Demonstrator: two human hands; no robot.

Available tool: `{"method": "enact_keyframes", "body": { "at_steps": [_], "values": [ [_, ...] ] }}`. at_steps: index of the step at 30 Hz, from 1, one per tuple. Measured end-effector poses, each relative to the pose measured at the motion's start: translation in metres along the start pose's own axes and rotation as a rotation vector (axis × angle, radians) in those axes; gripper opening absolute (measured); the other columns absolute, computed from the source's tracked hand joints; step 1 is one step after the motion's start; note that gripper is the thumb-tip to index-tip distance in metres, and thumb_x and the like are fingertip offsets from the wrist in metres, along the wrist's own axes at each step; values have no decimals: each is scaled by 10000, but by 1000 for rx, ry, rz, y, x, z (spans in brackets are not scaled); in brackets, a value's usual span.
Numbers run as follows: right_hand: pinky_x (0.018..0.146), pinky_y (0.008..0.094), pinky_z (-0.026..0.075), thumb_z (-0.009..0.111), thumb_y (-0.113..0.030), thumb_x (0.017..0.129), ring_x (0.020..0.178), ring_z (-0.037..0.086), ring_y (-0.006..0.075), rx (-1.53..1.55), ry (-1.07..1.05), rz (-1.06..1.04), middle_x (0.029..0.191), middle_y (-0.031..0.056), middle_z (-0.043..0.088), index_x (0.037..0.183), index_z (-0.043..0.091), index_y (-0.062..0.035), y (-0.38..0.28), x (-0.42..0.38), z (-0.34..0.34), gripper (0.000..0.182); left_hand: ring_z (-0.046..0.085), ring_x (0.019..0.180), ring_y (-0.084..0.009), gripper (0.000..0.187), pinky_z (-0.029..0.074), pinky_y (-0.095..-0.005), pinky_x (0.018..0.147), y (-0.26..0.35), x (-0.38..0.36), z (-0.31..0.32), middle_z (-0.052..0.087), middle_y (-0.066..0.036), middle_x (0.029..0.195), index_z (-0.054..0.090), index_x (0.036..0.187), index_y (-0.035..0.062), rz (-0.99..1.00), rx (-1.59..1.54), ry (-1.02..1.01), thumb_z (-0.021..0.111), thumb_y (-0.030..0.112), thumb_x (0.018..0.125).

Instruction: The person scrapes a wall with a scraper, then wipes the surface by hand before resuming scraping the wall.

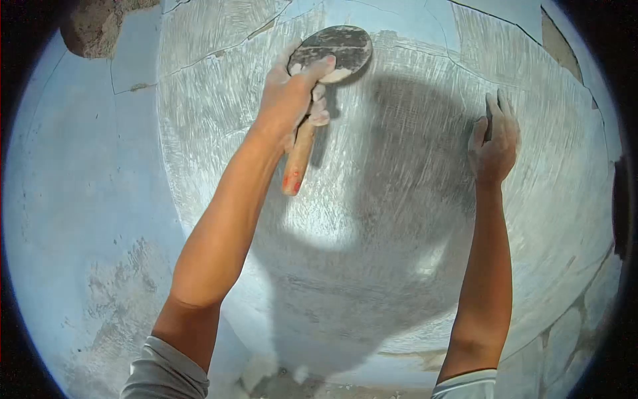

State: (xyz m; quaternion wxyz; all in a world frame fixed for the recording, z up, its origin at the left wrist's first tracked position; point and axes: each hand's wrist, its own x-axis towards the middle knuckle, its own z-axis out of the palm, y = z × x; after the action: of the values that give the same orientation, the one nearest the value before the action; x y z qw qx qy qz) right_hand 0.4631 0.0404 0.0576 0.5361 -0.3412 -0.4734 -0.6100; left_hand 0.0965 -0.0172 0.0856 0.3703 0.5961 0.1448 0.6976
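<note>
Nearest, at the lower edge, grey sleeves [163, 372], then two bare forearms [222, 213] reaching up and forward. Beyond, left of the middle and high up, left hand [292, 90] clamped on a round-bladed tool [345, 56]: fingers curled near the neck, thumb pressed on the blade's face. Slanting down below the grip, a wooden handle [300, 159] with red marks near its butt. Likely light and stiff, with a hard blade not given to bending; perhaps a little slippery from pale dust on blade and fingers. Best held by the bare wood, with a thumb on the blade for pressure, clear of a possibly sharp rim. Contact between blade edge and wall [212, 113]: cannot tell.

Well apart, right hand [497, 147] raised at the wall, fingers close together, thumb set off from them. In that gap, a dark patch, perhaps something held, perhaps only shadow; cannot tell which.

Behind both, dense scratches over the wall's pale middle. In the way, a broad shadow [405, 166] between the hands, dimming detail there. Farther out, bluish paint [60, 166] to the left, cracks [260, 29] along the top, and a rough brown hole [96, 30] at upper left.
</note>
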Motion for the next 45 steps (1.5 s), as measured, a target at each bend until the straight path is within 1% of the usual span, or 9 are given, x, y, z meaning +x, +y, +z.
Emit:
{"method": "enact_keyframes", "body": {
  "at_steps": [6,10,15,19,22,38,42,43,45],
  "values": [
    [1201,488,416,597,-160,1020,1421,574,341,-38,-9,-5,1507,122,636,1411,672,-118,-5,5,-2,400,414,535,-69,590,355,-264,429,22,47,17,420,52,662,445,1492,31,48,-83,-22,728,182,997],
    [1190,486,424,552,-214,1059,1422,568,362,-4,-17,-11,1504,143,636,1411,674,-100,-1,3,-2,389,397,528,-57,552,321,-245,428,-6,-10,-6,390,67,655,460,1493,25,-91,-118,5,696,184,1020],
    [1186,517,416,572,-255,1018,1388,607,339,16,22,-13,1483,129,657,1387,695,-129,-3,2,0,409,373,511,-54,181,337,-247,435,15,50,9,369,76,649,530,1041,129,-39,-286,-129,686,221,1035],
    [1181,522,423,567,-263,1024,1387,608,354,14,32,-44,1473,145,662,1380,700,-106,2,3,1,411,459,532,-110,706,437,-318,451,3,28,1,521,-42,763,330,1558,26,-45,-247,-101,726,119,981],
    [1182,523,425,567,-259,1028,1392,604,353,6,8,-9,1475,138,661,1375,705,-99,-1,4,0,406,382,495,-67,575,350,-241,432,-6,-4,1,407,65,651,452,1512,63,-96,-305,-66,709,202,1017],
    [1216,491,391,582,-205,1008,1429,569,330,39,-17,20,1511,125,634,1385,699,-116,-11,6,-7,404,433,513,-55,172,332,-237,435,14,57,27,415,82,641,566,1020,117,-17,-336,-74,712,209,1020],
    [1217,481,388,579,-202,1003,1432,569,320,-16,-21,21,1510,117,637,1382,704,-123,-9,2,-7,406,461,537,-71,461,401,-269,463,-3,-3,10,685,-36,907,621,1360,12,-23,-132,119,739,265,994],
    [1214,482,387,576,-197,997,1433,568,321,-19,-23,15,1508,123,639,1369,713,-118,-9,3,-8,404,481,536,-92,637,435,-288,479,-9,-2,-3,721,-85,1037,509,1529,2,-59,-190,5,735,265,994],
    [1212,484,387,577,-195,993,1434,567,327,15,-22,32,1509,125,639,1371,712,-115,-10,5,-9,409,490,557,-101,587,453,-300,503,-10,34,-3,702,-70,1012,539,1487,19,44,-126,2,736,270,994]
  ]
}}
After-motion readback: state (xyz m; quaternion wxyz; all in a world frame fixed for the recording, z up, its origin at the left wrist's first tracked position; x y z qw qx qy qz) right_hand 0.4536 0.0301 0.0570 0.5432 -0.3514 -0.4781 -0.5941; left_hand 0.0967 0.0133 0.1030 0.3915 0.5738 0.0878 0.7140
